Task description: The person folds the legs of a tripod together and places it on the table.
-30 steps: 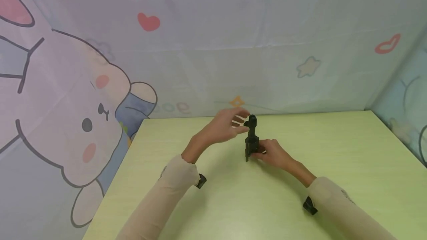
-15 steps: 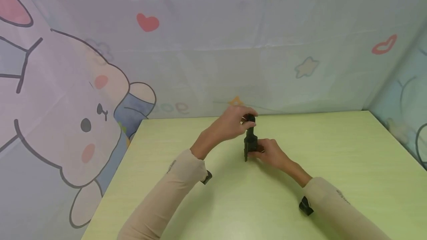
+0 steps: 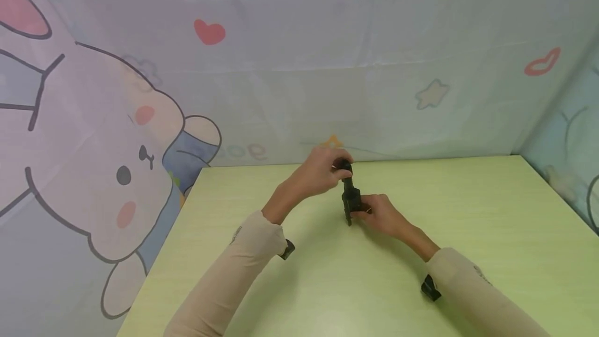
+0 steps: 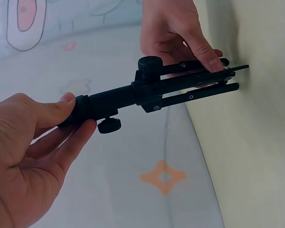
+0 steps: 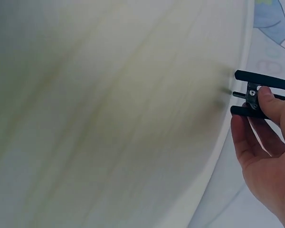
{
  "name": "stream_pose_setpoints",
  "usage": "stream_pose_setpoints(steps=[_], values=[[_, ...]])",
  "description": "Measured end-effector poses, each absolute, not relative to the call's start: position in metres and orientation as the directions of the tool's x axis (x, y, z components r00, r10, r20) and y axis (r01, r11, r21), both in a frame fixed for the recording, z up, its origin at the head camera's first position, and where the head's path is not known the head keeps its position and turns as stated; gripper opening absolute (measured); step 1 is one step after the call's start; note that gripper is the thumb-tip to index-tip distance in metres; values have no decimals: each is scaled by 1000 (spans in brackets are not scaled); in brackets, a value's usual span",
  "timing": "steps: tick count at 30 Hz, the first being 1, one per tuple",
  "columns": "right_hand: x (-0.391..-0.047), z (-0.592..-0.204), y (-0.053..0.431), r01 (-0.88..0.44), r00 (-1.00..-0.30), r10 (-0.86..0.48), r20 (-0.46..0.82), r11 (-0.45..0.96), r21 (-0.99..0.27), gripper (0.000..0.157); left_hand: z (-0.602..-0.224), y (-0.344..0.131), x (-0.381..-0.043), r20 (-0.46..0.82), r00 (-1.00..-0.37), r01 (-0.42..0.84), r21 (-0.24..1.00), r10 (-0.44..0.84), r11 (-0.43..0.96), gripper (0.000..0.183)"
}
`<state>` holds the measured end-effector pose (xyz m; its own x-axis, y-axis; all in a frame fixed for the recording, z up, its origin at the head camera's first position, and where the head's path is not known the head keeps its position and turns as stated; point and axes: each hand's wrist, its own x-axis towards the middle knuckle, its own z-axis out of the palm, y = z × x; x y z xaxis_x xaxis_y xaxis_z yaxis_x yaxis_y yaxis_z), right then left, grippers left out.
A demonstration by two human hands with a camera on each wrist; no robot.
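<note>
A small black tripod (image 3: 352,199) stands nearly upright, tilted a little, with its legs folded close together. In the left wrist view the tripod (image 4: 114,96) shows two round knobs on its body and column. My left hand (image 3: 321,170) pinches its top end between thumb and fingers. Lower down, my right hand (image 3: 381,215) grips the legs from the right side. The right wrist view shows the thumb of my right hand (image 5: 270,137) on a small bracket between the legs. Whether the leg tips touch the table I cannot tell.
A pale yellow-green table (image 3: 468,212) lies under both hands. Behind it hangs a cloth backdrop (image 3: 299,98) with a printed rabbit, hearts and stars. A black wrist mount (image 3: 288,249) sits under the left sleeve, and another black mount (image 3: 430,288) under the right.
My left hand has moved right onto the tripod's top and its fingers have closed there. The tripod's top has then tipped slightly left. My right hand has kept its grip low down.
</note>
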<state>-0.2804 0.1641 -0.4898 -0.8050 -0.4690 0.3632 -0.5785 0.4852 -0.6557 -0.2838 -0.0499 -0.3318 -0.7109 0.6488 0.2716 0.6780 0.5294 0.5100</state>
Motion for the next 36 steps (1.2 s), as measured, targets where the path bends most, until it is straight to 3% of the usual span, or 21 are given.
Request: stream_pose_setpoints(steps=[11,18,24,32,36], values=[[-280,-488,172,-612,-790,-420,446,509,-605,14,-344,-67,-281,348,-790,587,669,505,457,14],[-279,-486,178,-572,-820,-374,434,494,-655,16,-351,-77,-281,399,-824,546,749,402,375,16],[-278,-487,181,-522,-850,-229,475,488,-699,22,-360,-81,-281,453,-824,552,778,341,300,17],[-274,-477,180,-383,-921,-117,371,441,-812,24,-370,-87,-278,495,-833,546,806,246,229,18],[-271,-472,179,-304,-953,-102,286,339,-890,25,-374,-89,-278,500,-840,538,817,212,207,18]])
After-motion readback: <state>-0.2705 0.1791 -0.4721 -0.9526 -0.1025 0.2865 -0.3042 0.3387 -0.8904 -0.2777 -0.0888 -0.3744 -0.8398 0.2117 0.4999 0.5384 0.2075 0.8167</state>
